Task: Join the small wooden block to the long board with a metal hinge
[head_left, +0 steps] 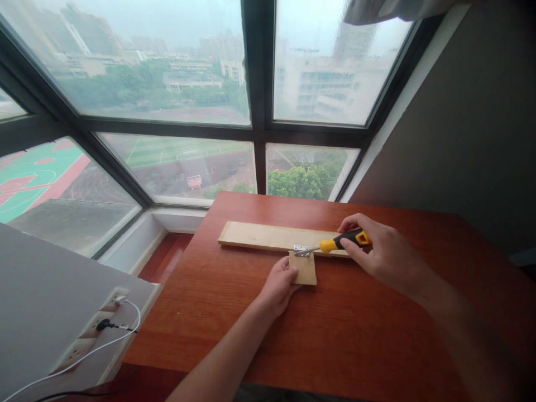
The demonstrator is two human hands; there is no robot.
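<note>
My left hand (281, 286) is closed on a small square wooden piece (305, 270), thumb on its top face. A silver metal hinge (301, 250) lies along that piece's far edge, against a long pale wooden board (259, 233) flat on the table. My right hand (372, 245) grips a yellow-and-black screwdriver (345, 240) by its handle. The shaft slants left, and its tip is at the hinge. Whether the tip sits in a screw is too small to tell. The right end of the board is partly hidden behind my right hand and the screwdriver.
A reddish-brown wooden table (201, 312) carries the work. Beyond its far edge stand windows with dark frames (259, 131). At the lower left, a white cable (136, 312) and a black plug (103, 324) sit in wall sockets (75, 353). A grey wall (452, 139) rises at the right.
</note>
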